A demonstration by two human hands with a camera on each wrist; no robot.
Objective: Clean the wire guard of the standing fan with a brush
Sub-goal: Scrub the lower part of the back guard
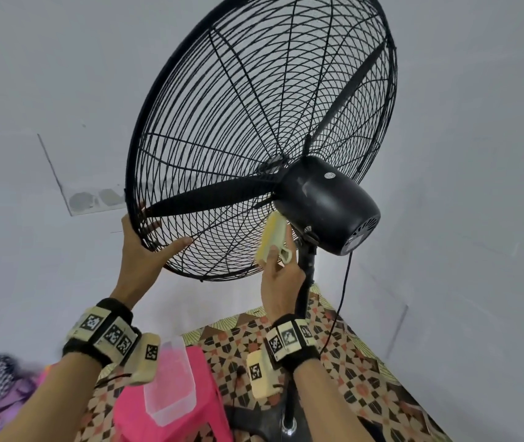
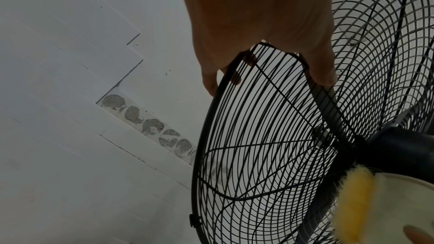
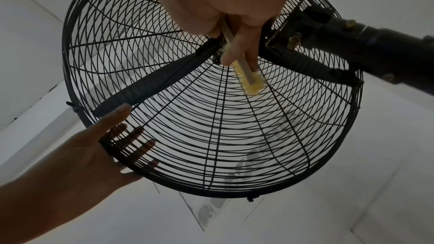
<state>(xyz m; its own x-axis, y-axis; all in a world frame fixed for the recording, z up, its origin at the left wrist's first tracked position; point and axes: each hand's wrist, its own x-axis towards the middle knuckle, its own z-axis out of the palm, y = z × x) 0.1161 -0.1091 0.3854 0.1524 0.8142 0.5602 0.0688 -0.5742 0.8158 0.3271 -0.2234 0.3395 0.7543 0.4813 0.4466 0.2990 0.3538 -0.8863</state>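
**Brush against the rear guard, beside the motor**

The black round wire guard (image 1: 254, 132) of the standing fan tilts upward. The left hand (image 1: 145, 247) grasps its lower rim, thumb on the rear wires and fingers wrapped round the front. The right hand (image 1: 281, 279) pinches a cream plastic brush with yellow bristles (image 1: 275, 237), bristles against the guard just below the black rounded motor housing (image 1: 327, 205).

The round wire guard (image 1: 222, 106) of the standing fan is showing black, like its motor housing (image 1: 327, 205). The cream-backed brush (image 1: 275, 239) is showing yellow bristles. The patterned floor tiles (image 1: 343, 362) are showing brown, orange and cream geometry beside a pink plastic stool (image 1: 133, 416).
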